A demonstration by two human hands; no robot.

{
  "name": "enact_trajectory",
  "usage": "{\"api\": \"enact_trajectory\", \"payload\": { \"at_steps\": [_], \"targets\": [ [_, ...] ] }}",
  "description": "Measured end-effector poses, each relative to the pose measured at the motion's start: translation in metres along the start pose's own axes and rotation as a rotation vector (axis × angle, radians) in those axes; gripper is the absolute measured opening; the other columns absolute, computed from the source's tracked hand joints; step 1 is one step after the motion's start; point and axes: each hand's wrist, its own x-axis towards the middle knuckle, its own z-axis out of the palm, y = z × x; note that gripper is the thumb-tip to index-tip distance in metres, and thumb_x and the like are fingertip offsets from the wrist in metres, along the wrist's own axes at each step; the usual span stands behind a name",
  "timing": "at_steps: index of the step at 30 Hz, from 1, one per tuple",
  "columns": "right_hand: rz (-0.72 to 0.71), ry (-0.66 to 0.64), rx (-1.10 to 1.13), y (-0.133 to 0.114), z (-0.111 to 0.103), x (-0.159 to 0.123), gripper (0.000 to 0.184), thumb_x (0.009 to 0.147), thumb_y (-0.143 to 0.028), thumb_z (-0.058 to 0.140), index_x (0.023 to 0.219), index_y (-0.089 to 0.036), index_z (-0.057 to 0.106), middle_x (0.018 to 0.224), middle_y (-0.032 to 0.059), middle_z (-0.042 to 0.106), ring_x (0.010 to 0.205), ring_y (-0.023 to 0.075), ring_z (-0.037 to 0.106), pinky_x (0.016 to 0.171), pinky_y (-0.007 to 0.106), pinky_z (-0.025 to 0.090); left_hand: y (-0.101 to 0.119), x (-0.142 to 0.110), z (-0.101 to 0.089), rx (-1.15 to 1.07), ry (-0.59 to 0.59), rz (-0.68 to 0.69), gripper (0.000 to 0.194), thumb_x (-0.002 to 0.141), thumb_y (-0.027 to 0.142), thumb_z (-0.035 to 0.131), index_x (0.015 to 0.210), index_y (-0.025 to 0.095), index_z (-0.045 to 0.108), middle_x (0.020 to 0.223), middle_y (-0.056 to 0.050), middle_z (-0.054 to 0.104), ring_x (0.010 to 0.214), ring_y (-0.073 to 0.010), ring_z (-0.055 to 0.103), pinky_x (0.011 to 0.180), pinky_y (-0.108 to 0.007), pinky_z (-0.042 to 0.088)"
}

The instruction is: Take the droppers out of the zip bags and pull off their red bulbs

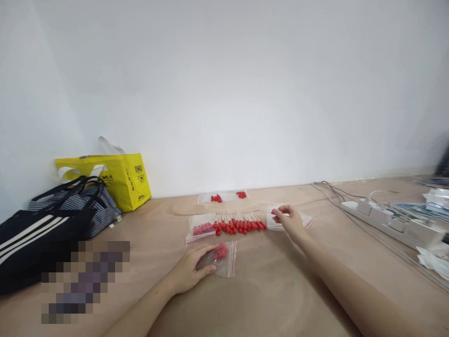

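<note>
My left hand (194, 269) is closed on the edge of a small clear zip bag (228, 269) lying on the table, its thumb below and its fingers on top. Red pieces (220, 251) show inside that bag. Farther right, my right hand (288, 221) pinches a small red-tipped piece (273, 212); the rest of it is hidden by the fingers. Between and beyond my hands, a row of red-headed sticks (240, 226) fans out, pale stems pointing away from me. A zip bag holding red pieces (201, 228) lies at the row's left end, and another clear bag (306, 222) lies beneath my right hand.
Near the wall lies a flat clear bag (229, 197) with two red clusters. On the left are a yellow bag (131, 180), a striped bag (103, 210) and a black bag (38, 243). A white power strip (379, 213) with plugs and grey cables (372, 231) occupies the right side.
</note>
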Motion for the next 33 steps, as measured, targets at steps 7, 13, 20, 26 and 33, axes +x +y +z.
{"api": "enact_trajectory", "payload": {
  "at_steps": [7,13,20,26,33],
  "targets": [
    [-0.054,0.007,-0.321,0.016,0.02,-0.014,0.024,0.063,-0.04,0.056,0.069,-0.018,0.049,0.065,0.0024,0.058,0.058,0.0174,0.059,0.059,0.029,0.043,0.004,-0.001,-0.001,0.009,-0.001,0.032,0.044,0.076,0.037,0.053,0.118,0.029,0.045,0.121,-0.002,0.051,0.11,-0.0212,0.045,0.095,-0.038,0.034],
    [-0.144,-0.052,-0.497,0.007,0.015,-0.019,0.016,0.068,-0.032,0.052,0.073,-0.017,0.054,0.074,0.0051,0.059,0.066,0.0176,0.058,0.063,0.028,0.041,-0.004,-0.005,-0.005,0.061,-0.004,0.018,0.047,0.076,0.044,0.052,0.12,0.03,0.044,0.125,-0.003,0.047,0.114,-0.0236,0.042,0.096,-0.041,0.032],
    [-0.324,-0.16,-0.55,-0.012,0.026,-0.039,0.014,0.07,-0.025,0.048,0.076,-0.017,0.057,0.078,0.005,0.057,0.072,0.0163,0.054,0.065,0.026,0.04,-0.004,-0.006,-0.005,0.069,-0.042,-0.01,0.046,0.078,0.044,0.049,0.121,0.028,0.044,0.129,-0.004,0.044,0.117,-0.0234,0.038,0.099,-0.042,0.029],
    [-0.455,-0.682,-0.583,-0.025,0.048,-0.081,0.012,0.065,-0.015,0.053,0.064,-0.021,0.064,0.062,-0.0015,0.059,0.059,0.0119,0.052,0.056,0.021,0.036,0.001,-0.005,0.0,0.048,-0.016,0.018,0.045,0.078,0.043,0.048,0.121,0.03,0.044,0.127,-0.003,0.045,0.117,-0.0224,0.039,0.099,-0.041,0.03],
    [-0.395,-0.697,-0.435,-0.026,0.067,-0.099,0.017,0.069,-0.02,0.058,0.082,-0.025,0.068,0.075,0.0006,0.057,0.069,0.0125,0.052,0.062,0.021,0.039,0.001,-0.005,0.004,0.071,-0.042,-0.016,0.047,0.078,0.044,0.047,0.122,0.027,0.044,0.13,-0.005,0.042,0.119,-0.0236,0.037,0.1,-0.042,0.028]
  ]
}}
